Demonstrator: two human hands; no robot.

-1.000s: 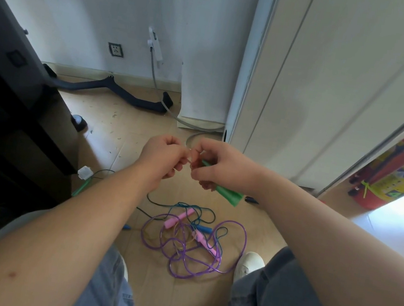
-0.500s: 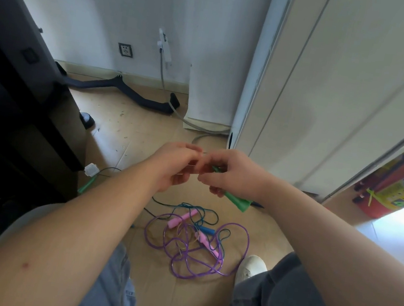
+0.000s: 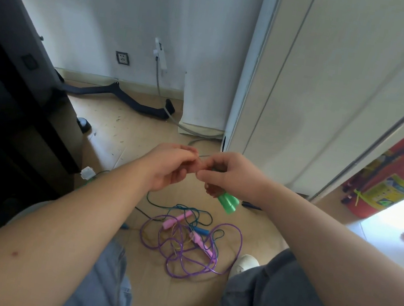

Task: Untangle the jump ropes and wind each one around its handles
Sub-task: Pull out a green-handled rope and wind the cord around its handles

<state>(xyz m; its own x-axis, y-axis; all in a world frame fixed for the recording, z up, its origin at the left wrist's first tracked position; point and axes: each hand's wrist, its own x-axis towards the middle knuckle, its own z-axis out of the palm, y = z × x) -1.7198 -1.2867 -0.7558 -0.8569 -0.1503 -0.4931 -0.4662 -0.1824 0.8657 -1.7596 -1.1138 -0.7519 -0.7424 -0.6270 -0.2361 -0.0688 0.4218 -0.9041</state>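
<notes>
While the right hand (image 3: 234, 176) grips the green handles (image 3: 227, 202), fingers curled round them and the flared ends sticking out below the palm, the left hand (image 3: 169, 169) meets it fingertip to fingertip with its fingers curled. Whether the left hand pinches a rope cannot be told. The other ropes lie tangled on the wooden floor (image 3: 172, 301) below the hands: a purple rope (image 3: 204, 267) looped over pink handles (image 3: 174, 221), a blue handle (image 3: 200, 230) and a thin teal rope (image 3: 187, 207).

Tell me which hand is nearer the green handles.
Right. The right hand grips the green handles, which poke out below it; the left hand sits alongside, up-left of them.
</notes>
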